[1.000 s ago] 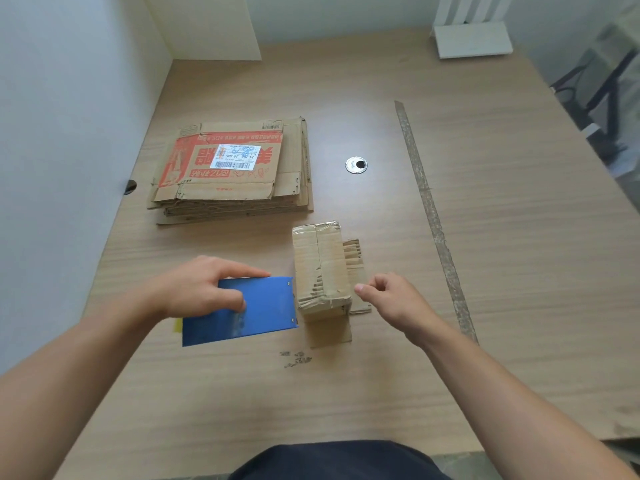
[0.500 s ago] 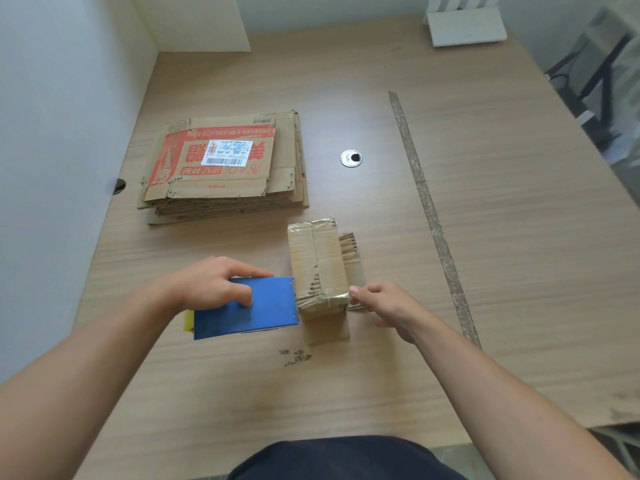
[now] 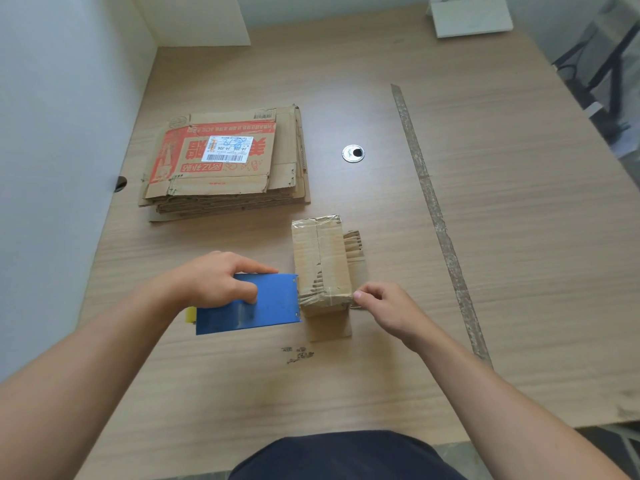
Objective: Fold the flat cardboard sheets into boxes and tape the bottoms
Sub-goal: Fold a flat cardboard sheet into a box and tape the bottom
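A small brown cardboard box (image 3: 320,261) stands on the wooden table, its taped side up, with flaps spread flat under it. My left hand (image 3: 221,280) grips a blue tape dispenser (image 3: 263,304) whose front edge presses against the box's left side. My right hand (image 3: 388,308) pinches at the box's near right corner, where clear tape wraps over the edge. A stack of flat cardboard sheets (image 3: 228,168), the top one printed red with a white label, lies at the back left.
A long strip of old tape residue (image 3: 433,209) runs across the table (image 3: 519,271) on the right. A round metal cable grommet (image 3: 353,153) sits behind the box. A white wall borders the left side; a white device (image 3: 472,15) stands at the far right.
My right hand has moved left onto the box's near right corner. The dispenser has slid right until it touches the box.
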Demonstrator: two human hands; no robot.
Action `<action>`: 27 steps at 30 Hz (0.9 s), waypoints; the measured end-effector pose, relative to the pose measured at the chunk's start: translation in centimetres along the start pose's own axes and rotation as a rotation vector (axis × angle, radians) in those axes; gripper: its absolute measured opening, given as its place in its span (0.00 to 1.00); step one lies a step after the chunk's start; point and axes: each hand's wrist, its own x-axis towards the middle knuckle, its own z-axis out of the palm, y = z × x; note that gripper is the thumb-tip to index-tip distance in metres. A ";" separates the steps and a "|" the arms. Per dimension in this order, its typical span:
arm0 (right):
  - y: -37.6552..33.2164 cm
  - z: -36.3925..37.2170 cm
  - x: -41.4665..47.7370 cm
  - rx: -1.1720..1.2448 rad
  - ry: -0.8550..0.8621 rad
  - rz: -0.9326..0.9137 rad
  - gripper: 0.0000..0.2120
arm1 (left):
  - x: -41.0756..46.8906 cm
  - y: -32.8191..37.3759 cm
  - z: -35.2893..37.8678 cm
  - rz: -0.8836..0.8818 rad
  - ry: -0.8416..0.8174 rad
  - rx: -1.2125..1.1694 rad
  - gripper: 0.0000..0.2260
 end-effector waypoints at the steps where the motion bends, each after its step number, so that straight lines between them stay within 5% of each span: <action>1: -0.2 0.0 -0.2 -0.019 -0.009 -0.003 0.10 | 0.0 0.0 0.0 0.000 0.000 0.005 0.27; 14: 0.4 0.6 1.2 -0.439 0.159 -0.335 0.10 | 0.6 -0.1 -0.2 0.000 -0.022 0.023 0.28; 27: 0.4 3.2 0.2 0.137 0.321 -0.109 0.07 | 0.3 -0.1 0.3 0.000 0.004 -0.017 0.29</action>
